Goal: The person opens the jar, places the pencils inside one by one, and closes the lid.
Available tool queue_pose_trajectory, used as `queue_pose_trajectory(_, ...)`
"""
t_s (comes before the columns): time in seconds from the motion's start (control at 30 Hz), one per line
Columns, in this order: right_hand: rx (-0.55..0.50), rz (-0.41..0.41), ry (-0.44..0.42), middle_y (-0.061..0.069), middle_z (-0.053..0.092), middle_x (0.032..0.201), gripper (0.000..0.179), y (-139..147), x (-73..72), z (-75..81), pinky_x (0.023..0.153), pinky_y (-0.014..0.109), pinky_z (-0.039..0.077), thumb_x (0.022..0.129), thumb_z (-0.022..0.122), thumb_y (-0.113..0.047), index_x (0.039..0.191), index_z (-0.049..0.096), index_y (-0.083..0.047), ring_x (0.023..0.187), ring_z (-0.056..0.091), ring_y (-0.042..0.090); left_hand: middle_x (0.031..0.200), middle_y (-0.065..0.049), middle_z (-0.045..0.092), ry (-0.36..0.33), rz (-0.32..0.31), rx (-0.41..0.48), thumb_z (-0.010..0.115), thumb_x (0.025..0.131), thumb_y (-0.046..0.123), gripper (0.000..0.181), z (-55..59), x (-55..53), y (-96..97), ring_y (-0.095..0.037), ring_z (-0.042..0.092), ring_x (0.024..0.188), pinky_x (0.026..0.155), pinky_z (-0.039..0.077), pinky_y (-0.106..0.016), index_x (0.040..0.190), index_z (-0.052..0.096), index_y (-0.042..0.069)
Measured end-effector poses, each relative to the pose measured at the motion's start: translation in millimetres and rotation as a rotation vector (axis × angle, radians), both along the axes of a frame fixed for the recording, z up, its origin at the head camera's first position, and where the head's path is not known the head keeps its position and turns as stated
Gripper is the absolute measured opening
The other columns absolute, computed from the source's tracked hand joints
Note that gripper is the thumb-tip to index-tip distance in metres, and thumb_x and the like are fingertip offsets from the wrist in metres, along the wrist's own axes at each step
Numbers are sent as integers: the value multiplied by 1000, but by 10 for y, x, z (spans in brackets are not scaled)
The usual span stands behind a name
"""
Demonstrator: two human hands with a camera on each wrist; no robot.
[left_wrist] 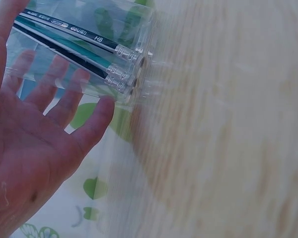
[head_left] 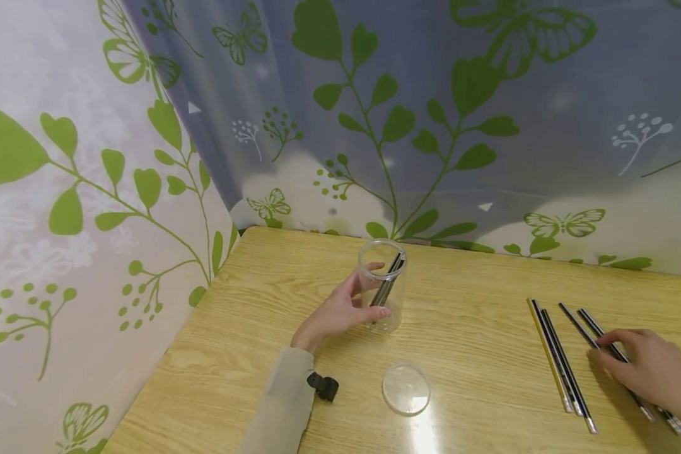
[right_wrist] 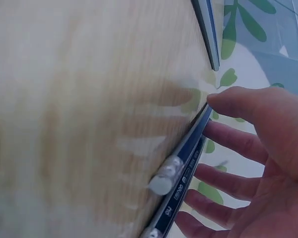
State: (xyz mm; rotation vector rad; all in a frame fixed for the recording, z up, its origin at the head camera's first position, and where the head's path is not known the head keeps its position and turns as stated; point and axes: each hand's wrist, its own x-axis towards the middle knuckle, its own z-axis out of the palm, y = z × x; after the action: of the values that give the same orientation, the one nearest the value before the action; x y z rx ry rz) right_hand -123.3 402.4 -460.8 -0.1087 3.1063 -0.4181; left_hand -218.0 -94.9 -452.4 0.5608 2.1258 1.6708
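Observation:
A clear plastic jar (head_left: pixel 398 306) stands uncovered on the table, and several pencils (head_left: pixel 388 284) lean inside it, their eraser ends at the bottom. My left hand (head_left: pixel 337 309) holds the jar from the left, thumb in front and fingers behind. In the left wrist view, dark and green pencils (left_wrist: pixel 84 54) show through the jar wall. Over at the right, my right hand (head_left: pixel 647 366) pinches a dark pencil (right_wrist: pixel 191 136) between thumb and index finger, close to the tabletop. Another dark pencil (right_wrist: pixel 176 198) lies right beside it, under the hand.
A round clear lid (head_left: pixel 406 389) lies on the table in front of the jar. Between lid and right hand lies a group of pencils, one yellow pencil (head_left: pixel 547 353) and dark pencils (head_left: pixel 570 372). A patterned curtain (head_left: pixel 431 157) hangs behind the wooden table (head_left: pixel 477 353).

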Motion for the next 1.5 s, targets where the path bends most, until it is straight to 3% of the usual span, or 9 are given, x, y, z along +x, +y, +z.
queue_pose_trajectory(0.1,10,7,13,33,65,90,39,-8,-48,18,56,48,45,94,74,-36,99,72,2,70,58,41,152,2,50,12,1,-3,82,89,30,79,7,-4,1,-28,53,138,101,54,-44,150,36,55)
queue_pose_trajectory(0.23,28,24,50,9,53,68,34,-35,-80,14,50,32,30,94,74,-34,96,72,0,56,40,19,152,3,50,20,0,-6,82,89,31,79,14,-9,4,-25,51,139,105,51,-47,149,36,55)
queue_pose_trajectory(0.33,40,36,94,-2,39,59,28,-57,-90,-2,49,27,25,93,75,-30,93,73,-3,52,30,13,152,4,50,26,2,-8,82,89,32,79,16,-12,5,-22,49,141,110,48,-49,149,36,55)
queue_pose_trajectory(0.47,37,33,136,-4,35,55,20,-76,-98,-21,48,25,23,91,76,-25,87,72,-5,50,26,10,153,3,50,26,5,-11,82,89,32,79,16,-21,6,-23,49,141,110,47,-50,149,36,56)
queue_pose_trajectory(0.8,-17,-40,85,0,48,57,22,-60,-125,-13,51,31,28,92,73,-18,84,72,2,55,36,17,154,2,49,23,4,-14,82,88,34,80,23,-22,5,-26,51,140,106,51,-47,151,36,54)
queue_pose_trajectory(0.97,-64,-147,70,26,65,77,32,-48,-126,46,57,47,47,94,72,-26,85,71,4,69,58,43,154,3,49,31,-11,-10,82,89,34,81,-1,-22,5,-25,53,138,105,52,-48,152,34,52)
queue_pose_trajectory(1.13,-88,-220,150,43,62,102,34,-116,-95,114,64,57,48,94,71,-28,86,70,5,86,60,56,152,5,50,36,-8,-15,82,89,33,79,-14,-20,4,-22,51,140,109,49,-49,150,35,55)
queue_pose_trajectory(1.33,-181,-299,123,42,63,107,42,-207,-60,232,53,43,51,99,65,-30,105,65,11,82,65,52,152,5,50,33,-4,-15,82,89,33,79,-18,-16,0,-23,51,140,109,49,-51,149,36,56)
queue_pose_trajectory(1.5,-201,-345,146,37,68,101,41,-282,-53,293,48,35,48,101,63,-32,109,63,8,72,68,43,152,4,50,30,0,-13,82,89,33,80,-12,-3,-3,-25,51,139,107,50,-49,149,36,56)
